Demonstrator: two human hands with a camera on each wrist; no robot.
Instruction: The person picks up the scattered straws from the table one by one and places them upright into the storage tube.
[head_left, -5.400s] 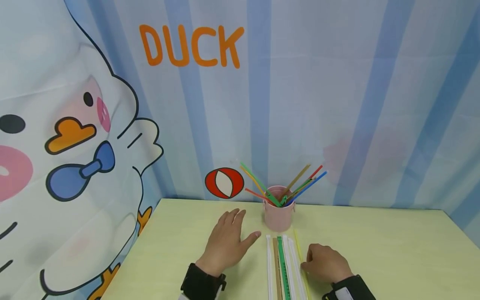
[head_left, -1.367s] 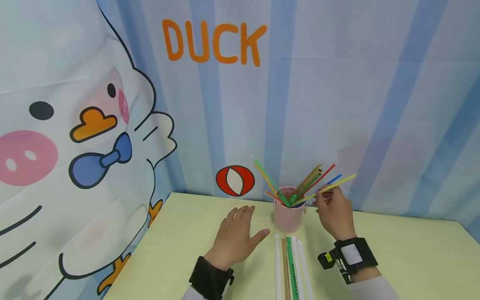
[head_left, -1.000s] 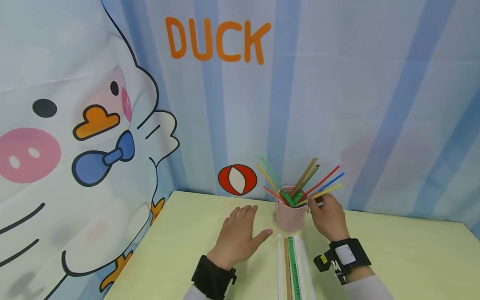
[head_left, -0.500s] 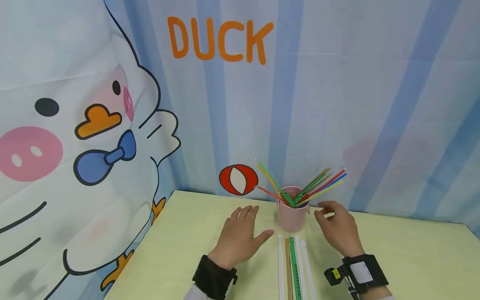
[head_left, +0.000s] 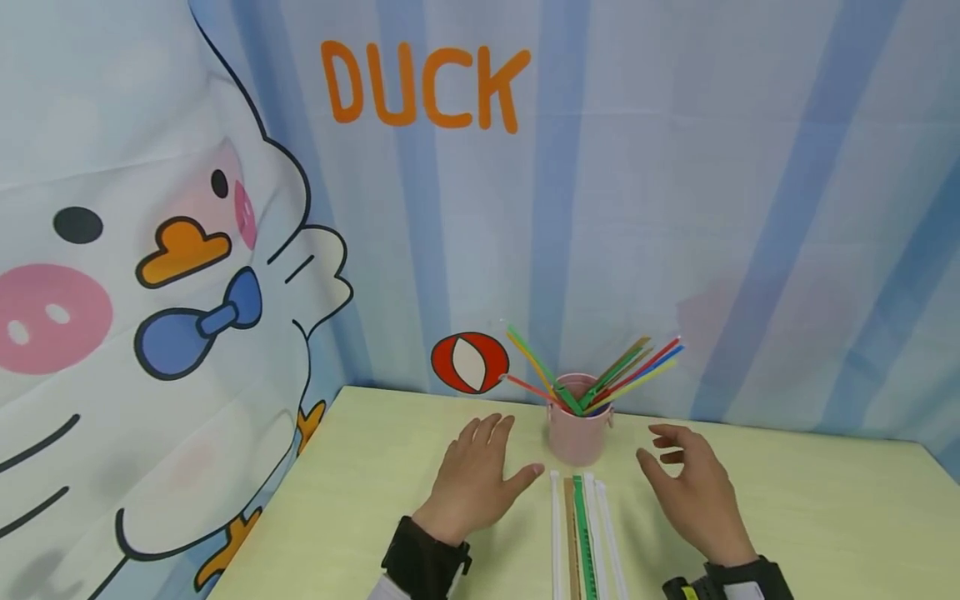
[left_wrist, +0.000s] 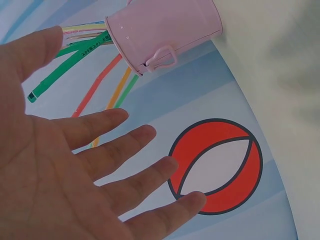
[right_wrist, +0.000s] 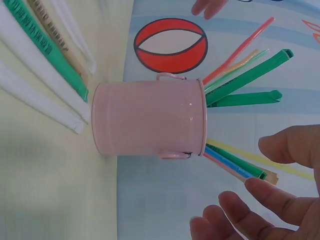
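Observation:
A small pink bucket (head_left: 579,440) stands near the back of the table, holding several straws that fan out over its rim. Among them a yellow straw (head_left: 637,382) leans out to the right. My right hand (head_left: 701,496) hovers to the right of the bucket, thumb and fingers apart, with nothing in its grasp. To the left of the bucket is my left hand (head_left: 474,483), its fingers spread and holding nothing. Between the hands, a row of straws lies on the table: a green one (head_left: 584,533), a brown one (head_left: 572,533) and several white ones (head_left: 556,533).
Pale yellow cloth covers the table (head_left: 825,500). Right behind it hangs a blue striped backdrop (head_left: 637,208) printed with a duck and a red-and-white ball (head_left: 470,363). The near ends of the straws in the row run out of the head view.
The yellow straw went from the right end of the row into the bucket. My right hand let go of it and drew back toward the lower right. My left hand kept its place.

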